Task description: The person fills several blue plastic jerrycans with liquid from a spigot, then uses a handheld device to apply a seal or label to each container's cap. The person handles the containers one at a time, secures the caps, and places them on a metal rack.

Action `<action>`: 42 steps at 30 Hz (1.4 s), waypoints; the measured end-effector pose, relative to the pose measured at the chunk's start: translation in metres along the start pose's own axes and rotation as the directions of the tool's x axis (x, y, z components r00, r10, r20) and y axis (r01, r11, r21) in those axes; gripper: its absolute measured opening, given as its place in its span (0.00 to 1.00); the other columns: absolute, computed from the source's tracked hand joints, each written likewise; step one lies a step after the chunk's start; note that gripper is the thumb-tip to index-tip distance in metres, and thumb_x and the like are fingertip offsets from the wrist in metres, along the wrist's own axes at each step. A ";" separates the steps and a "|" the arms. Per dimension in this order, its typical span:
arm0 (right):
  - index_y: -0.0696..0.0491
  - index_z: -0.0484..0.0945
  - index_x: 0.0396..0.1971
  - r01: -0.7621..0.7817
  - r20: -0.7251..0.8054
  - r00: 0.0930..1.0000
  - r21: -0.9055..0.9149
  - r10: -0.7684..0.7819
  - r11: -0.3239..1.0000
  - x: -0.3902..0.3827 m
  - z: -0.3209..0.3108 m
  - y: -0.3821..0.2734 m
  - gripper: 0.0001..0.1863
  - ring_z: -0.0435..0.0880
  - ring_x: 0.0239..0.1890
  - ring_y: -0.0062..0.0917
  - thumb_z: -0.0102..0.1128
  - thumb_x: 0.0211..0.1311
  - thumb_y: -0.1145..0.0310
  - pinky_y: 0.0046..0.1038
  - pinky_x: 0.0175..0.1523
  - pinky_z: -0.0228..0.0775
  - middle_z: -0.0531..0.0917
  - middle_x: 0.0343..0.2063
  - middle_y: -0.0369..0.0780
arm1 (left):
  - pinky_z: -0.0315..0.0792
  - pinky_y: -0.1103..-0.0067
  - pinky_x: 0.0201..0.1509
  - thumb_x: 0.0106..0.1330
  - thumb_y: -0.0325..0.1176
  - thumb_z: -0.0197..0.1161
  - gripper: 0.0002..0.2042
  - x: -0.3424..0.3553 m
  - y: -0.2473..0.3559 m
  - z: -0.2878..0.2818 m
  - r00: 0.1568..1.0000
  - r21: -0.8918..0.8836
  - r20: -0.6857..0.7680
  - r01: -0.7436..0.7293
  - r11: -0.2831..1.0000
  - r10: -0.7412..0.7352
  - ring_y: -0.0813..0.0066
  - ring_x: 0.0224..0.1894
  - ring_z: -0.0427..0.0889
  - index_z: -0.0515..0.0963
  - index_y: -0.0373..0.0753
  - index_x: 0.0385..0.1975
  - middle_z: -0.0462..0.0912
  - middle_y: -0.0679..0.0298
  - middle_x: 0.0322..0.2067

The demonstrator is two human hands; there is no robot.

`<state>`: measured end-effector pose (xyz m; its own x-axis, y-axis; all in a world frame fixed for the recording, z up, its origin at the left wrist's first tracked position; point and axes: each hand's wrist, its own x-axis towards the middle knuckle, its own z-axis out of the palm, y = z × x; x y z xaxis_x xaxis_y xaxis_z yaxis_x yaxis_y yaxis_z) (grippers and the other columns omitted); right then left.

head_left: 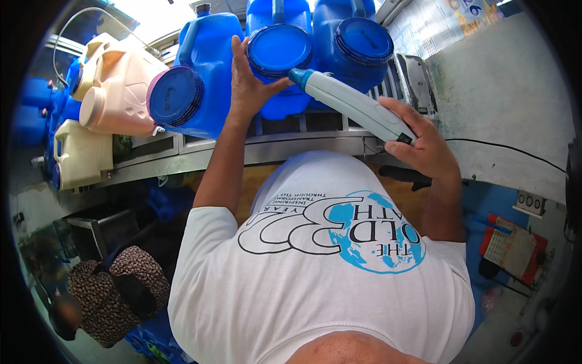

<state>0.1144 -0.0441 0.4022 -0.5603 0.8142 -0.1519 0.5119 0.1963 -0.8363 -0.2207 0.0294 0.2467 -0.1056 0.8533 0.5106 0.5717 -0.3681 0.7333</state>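
My right hand is wrapped around the rear of a long pale-grey heat gun. Its teal tip points left, at the lower edge of a round blue lid on the middle blue water jug. Spread around that lid's left and lower side is my left hand, fingers up and thumb stretched toward the tip; whether it presses on the lid I cannot tell. Blue jugs stand on either side: the left jug has a dark-ringed lid, and the right jug has a similar lid.
Several cream and pinkish jugs crowd the left. The jugs stand on a metal counter with a raised edge. A black cord runs along the wall at right, above a socket. A person in patterned clothing is at lower left.
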 end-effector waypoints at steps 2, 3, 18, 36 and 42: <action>0.51 0.67 0.65 0.017 -0.010 1.000 -0.103 -0.018 0.994 0.000 -0.011 -0.011 0.36 0.77 0.48 0.26 0.60 0.50 0.71 0.28 0.57 0.67 0.79 0.49 0.43 | 0.63 0.60 0.69 0.36 0.46 0.85 0.71 0.001 0.008 0.002 1.000 0.118 -0.024 -0.008 0.993 0.011 0.48 0.67 0.64 0.31 0.42 0.72 0.57 0.41 0.67; 0.50 0.67 0.65 0.032 -0.011 0.999 -0.148 -0.034 0.989 0.000 -0.016 -0.016 0.36 0.78 0.47 0.26 0.60 0.50 0.72 0.28 0.57 0.67 0.80 0.48 0.42 | 0.63 0.59 0.69 0.36 0.48 0.85 0.71 0.001 0.011 0.003 0.998 0.178 -0.049 -0.035 0.983 0.044 0.47 0.67 0.64 0.30 0.41 0.72 0.57 0.41 0.67; 0.44 0.69 0.65 -0.008 -0.011 1.000 -0.606 0.001 0.795 0.124 -0.081 -0.065 0.34 0.81 0.48 0.37 0.62 0.56 0.56 0.34 0.51 0.78 0.78 0.52 0.50 | 0.60 0.55 0.67 0.37 0.58 0.81 0.72 0.007 0.003 0.009 0.991 0.217 -0.099 -0.068 0.974 0.092 0.41 0.64 0.64 0.28 0.38 0.71 0.64 0.41 0.62; 0.57 0.75 0.57 0.281 0.398 0.915 -0.733 0.056 0.620 0.201 -0.044 -0.190 0.30 0.82 0.42 0.28 0.63 0.54 0.59 0.28 0.47 0.75 0.84 0.43 0.44 | 0.66 0.61 0.67 0.34 0.51 0.84 0.75 0.003 -0.012 0.012 0.989 -0.002 -0.129 -0.075 0.997 0.075 0.49 0.64 0.69 0.24 0.45 0.71 0.64 0.40 0.63; 0.56 0.74 0.58 0.197 0.320 0.940 -0.794 0.119 0.575 0.208 -0.053 -0.204 0.32 0.82 0.32 0.27 0.63 0.54 0.57 0.27 0.37 0.75 0.85 0.36 0.43 | 0.67 0.61 0.66 0.33 0.51 0.84 0.75 0.004 -0.011 0.012 0.989 0.006 -0.136 -0.059 0.998 0.059 0.50 0.64 0.69 0.24 0.46 0.71 0.64 0.43 0.64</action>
<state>-0.0724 0.1144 0.5694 -0.6738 0.6141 -0.4110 0.7008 0.7074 -0.0919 -0.2178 0.0410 0.2350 -0.1814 0.7717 0.6095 0.5817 -0.4156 0.6992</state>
